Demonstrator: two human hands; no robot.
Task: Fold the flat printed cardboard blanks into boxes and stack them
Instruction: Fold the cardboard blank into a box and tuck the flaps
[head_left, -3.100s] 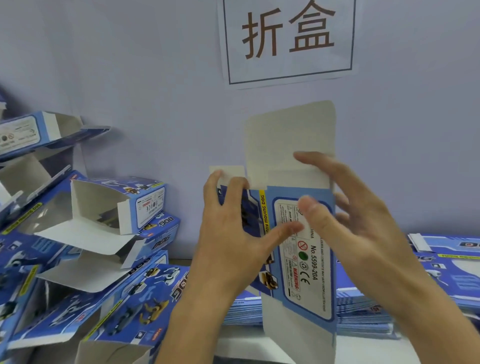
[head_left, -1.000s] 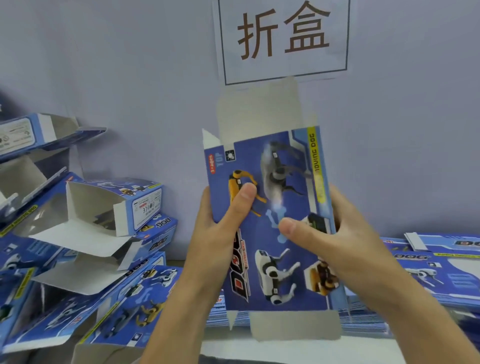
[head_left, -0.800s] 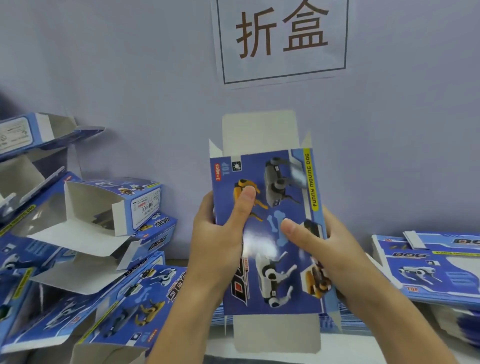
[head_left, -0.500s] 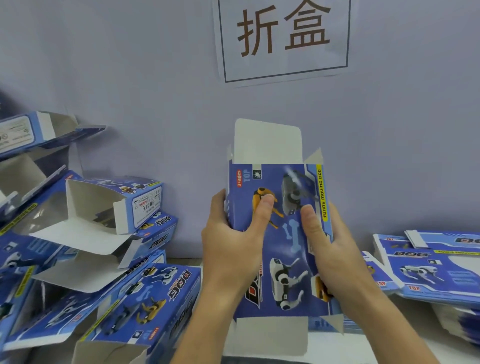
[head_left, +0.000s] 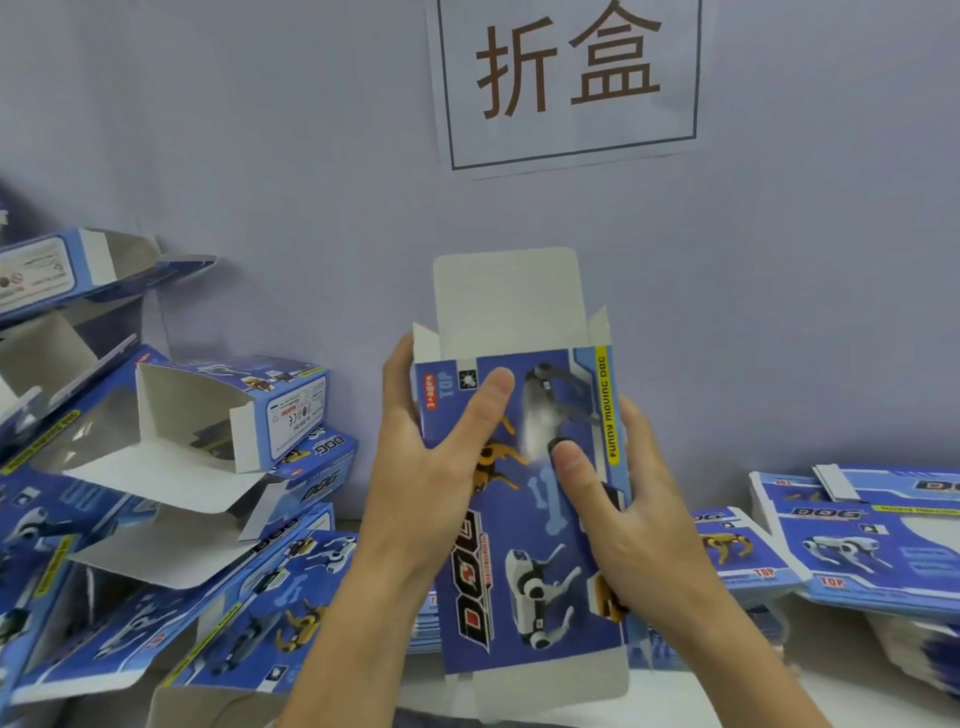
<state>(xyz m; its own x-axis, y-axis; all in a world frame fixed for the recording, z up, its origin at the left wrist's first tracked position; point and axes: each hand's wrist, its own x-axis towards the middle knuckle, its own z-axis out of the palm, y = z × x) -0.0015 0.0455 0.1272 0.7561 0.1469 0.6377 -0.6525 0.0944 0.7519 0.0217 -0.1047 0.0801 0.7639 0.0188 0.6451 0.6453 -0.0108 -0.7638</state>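
Observation:
I hold a blue printed box blank upright in front of me, its robot-dog face toward me. The white top flap stands up and a white bottom flap hangs below. My left hand grips the left edge, thumb across the front and fingers behind. My right hand grips the right edge, thumb pressed on the front panel. The blank looks partly squared into a sleeve, with small side flaps showing at the top corners.
Folded open-ended boxes lie piled at the left, reaching up the wall. Flat blanks are stacked on the white table at the right and behind my hands. A paper sign hangs on the wall ahead.
The blank was turned from its label side to the printed front. It then dropped lower and shifted slightly right, and both hands moved closer along its edges.

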